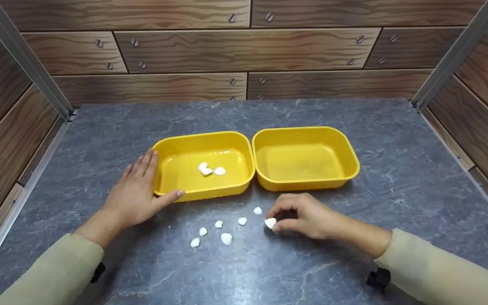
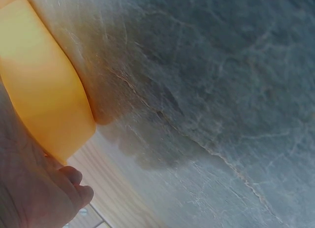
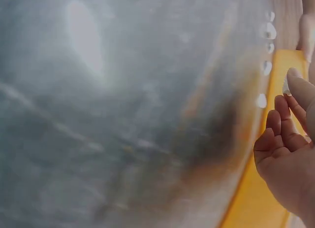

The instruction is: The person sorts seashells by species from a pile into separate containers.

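Note:
My right hand (image 1: pixel 311 216) pinches a small white seashell (image 1: pixel 270 223) between thumb and forefinger, just in front of the yellow bins. The same shell (image 3: pixel 286 86) shows at the fingertips in the right wrist view. With fingers straight, my left hand (image 1: pixel 136 192) rests against the left side of the left yellow bin (image 1: pixel 210 193), its thumb along the front rim. Several white shells (image 1: pixel 219 170) lie inside that bin. On the table between the hands, more loose shells (image 1: pixel 226 239) are scattered in a slanting row.
A second yellow bin (image 1: pixel 307 185) stands against the right side of the first, with nothing visible in it. The grey marbled table (image 1: pixel 244 114) is enclosed by wood-patterned walls (image 1: pixel 244 51) and metal corner posts (image 1: pixel 28 59).

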Demonstrator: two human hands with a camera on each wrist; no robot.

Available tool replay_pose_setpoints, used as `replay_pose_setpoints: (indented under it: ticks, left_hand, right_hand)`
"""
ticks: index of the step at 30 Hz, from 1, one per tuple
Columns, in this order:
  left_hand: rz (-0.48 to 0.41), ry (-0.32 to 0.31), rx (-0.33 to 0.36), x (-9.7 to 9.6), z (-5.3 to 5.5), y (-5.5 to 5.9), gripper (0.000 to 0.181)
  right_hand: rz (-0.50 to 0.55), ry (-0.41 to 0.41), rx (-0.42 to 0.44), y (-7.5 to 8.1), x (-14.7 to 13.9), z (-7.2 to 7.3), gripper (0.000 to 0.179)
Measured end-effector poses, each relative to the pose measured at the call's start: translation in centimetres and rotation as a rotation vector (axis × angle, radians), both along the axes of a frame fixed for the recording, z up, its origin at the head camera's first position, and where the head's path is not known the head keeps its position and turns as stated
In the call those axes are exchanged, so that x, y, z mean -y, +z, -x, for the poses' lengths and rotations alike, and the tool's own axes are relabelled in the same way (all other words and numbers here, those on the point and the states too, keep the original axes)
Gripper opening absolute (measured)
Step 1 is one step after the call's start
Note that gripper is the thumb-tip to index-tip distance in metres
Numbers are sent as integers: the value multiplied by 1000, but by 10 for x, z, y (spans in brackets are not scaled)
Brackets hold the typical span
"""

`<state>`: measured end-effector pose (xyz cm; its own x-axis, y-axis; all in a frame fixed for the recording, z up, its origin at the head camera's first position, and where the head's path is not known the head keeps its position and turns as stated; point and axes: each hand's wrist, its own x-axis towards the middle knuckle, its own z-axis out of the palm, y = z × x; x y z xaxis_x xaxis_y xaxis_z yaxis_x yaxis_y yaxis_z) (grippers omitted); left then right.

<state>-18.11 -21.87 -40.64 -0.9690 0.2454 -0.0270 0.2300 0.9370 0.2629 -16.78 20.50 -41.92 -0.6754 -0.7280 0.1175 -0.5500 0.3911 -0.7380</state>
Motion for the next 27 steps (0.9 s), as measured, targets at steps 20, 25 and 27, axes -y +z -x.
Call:
replay_pose_setpoints:
  ticks: [20,25,27]
  left_hand:
    - [8,-7,-21,2,-1,-1,120]
    - [9,-12,-18,1,-1,0,120]
    - [11,-11,-12,1,0,1,120]
  right_hand:
    - [26,-115,-162,80,60,57,22]
    - [38,-154,-162,84,73,73,20]
    - [37,-175,-147,85,78,77,19]
